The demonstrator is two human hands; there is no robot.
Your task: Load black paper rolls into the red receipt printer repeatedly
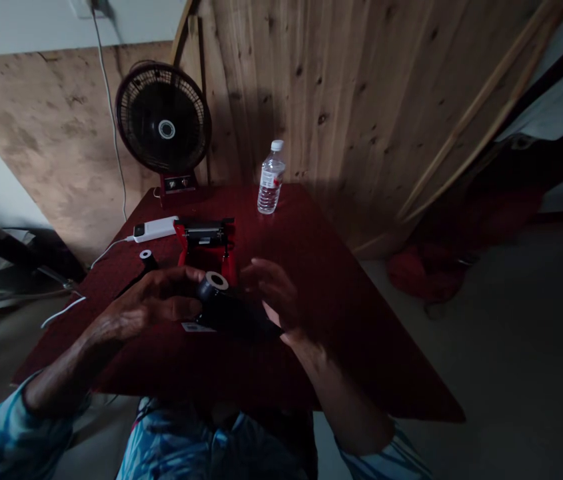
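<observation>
My left hand (154, 300) grips a roll of black film (206, 288) between thumb and fingers, its pale hollow core facing up. A dark loose stretch of the film (241, 321) trails right from the roll towards my right hand (276, 293). The right hand's fingers are slightly curled and apart, a little blurred; the film's end meets it near the thumb. Just beyond the hands stands a red and black device (205, 235) with a roller-like bar. A white-edged label (197, 327) shows under the film. Behind my left hand is a smaller black roll (147, 259) with a white core.
A white power bank (155, 229) with a cable lies left of the device. At the back of the dark red table (361, 347) stand a fan (165, 127) and a water bottle (270, 179), before a wooden panel (321, 87). Red bags (418, 270) lie on the floor at right.
</observation>
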